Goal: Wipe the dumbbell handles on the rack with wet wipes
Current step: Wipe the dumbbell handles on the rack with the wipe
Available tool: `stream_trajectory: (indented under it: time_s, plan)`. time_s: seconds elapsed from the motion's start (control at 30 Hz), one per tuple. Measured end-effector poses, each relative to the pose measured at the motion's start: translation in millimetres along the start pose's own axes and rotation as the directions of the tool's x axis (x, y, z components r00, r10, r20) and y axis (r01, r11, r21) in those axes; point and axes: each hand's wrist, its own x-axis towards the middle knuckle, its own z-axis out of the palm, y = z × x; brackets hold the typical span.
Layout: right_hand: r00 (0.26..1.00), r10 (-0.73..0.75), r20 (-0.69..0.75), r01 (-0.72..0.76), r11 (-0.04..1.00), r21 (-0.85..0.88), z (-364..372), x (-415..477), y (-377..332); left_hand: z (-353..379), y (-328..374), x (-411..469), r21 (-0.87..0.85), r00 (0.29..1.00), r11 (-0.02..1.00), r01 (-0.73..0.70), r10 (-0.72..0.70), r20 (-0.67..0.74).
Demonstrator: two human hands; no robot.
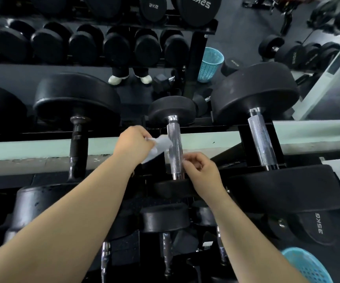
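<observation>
Inspected rack [216, 127], top tier first. Judged task mid-course: working on middle handle [175, 148], chrome and knurled, lying between dark handle [77, 150] on its left and thick chrome handle [261, 139] on its right. Cannot tell whether either neighbour is wiped. Found lower-tier handles [166, 252] untouched by either hand. Found left hand [133, 142] gripping wet wipe [161, 145], laid against middle handle's left side. Found right hand [201, 168] curled at handle's lower right side; cannot tell whether pinching anything.
</observation>
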Motion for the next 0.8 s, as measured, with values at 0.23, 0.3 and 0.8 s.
stream_trajectory:
  time_s: [0.23, 0.3, 0.8]
  plan:
    - [0.973, -0.111, -0.200, 0.093, 0.991, -0.100, 2, -2, 14, 26, 6, 27, -0.190, 0.994, 0.977, 0.095, -0.082, 0.074]
    - [0.971, -0.106, -0.214, 0.090, 0.992, -0.085, 2, -2, 16, 35, 4, 28, -0.300, 0.990, 0.947, 0.116, -0.085, 0.116]
    - [0.976, -0.087, -0.200, 0.085, 0.996, -0.019, 2, -4, 21, 39, 0, 12, -0.562, 0.965, 0.787, 0.256, -0.171, 0.200]
